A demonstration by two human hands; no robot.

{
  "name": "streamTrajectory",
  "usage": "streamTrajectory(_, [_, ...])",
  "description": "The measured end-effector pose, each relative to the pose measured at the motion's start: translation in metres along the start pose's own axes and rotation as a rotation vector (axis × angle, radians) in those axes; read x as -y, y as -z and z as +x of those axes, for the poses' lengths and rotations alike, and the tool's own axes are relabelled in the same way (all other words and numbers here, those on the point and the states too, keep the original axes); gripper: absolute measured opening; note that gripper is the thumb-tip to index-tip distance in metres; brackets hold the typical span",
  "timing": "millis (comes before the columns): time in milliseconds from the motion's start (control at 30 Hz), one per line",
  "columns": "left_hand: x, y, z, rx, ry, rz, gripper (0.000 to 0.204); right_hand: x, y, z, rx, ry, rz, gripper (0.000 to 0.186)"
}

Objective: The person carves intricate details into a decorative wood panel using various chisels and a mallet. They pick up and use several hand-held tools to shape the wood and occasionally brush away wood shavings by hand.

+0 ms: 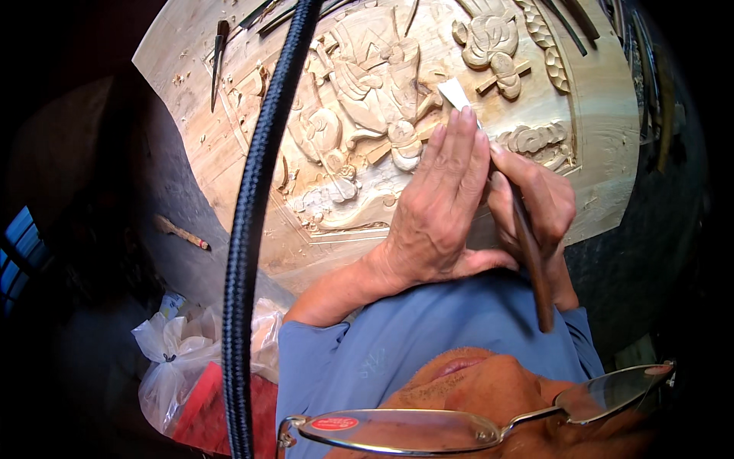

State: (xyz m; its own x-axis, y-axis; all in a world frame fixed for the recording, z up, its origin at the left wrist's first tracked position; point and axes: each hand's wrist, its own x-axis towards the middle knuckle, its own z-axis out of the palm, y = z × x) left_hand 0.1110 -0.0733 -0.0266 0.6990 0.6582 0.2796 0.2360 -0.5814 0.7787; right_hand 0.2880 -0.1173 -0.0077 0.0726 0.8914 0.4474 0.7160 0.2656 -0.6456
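Note:
A wood-carving chisel slants across the near side of a carved wooden panel (604, 153). Its broad, bright blade (453, 93) points to the far left, over the smooth ground between the carved figures. My right hand (539, 199) is closed round the chisel, and the brown wooden handle (535, 283) runs down toward my chest. My left hand (443, 206) lies with straight fingers along the blade's upper side, hiding its middle part. Close to the blade are a raised carved figure (489, 46) and a carved cloud-like shape (535, 139).
More carving tools lie at the panel's far edge, among them a dark-handled one (219, 61) at the left and a dark rod (566, 27) at the right. Wood chips are scattered about. Left of the panel lies a short stick (181, 232); a plastic bag (172, 359) sits lower. A braided black cable (256, 206) crosses the view.

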Motion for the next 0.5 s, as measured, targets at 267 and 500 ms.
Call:
streamTrajectory(267, [0.000,0.000,0.002,-0.034,0.004,0.011,0.133,0.005,-0.002,-0.001,-0.018,-0.036,-0.050,0.025])
streamTrajectory(500, [-0.003,0.001,-0.002,-0.111,0.006,0.090,0.132,0.013,-0.004,0.006,0.007,-0.036,-0.065,0.024])
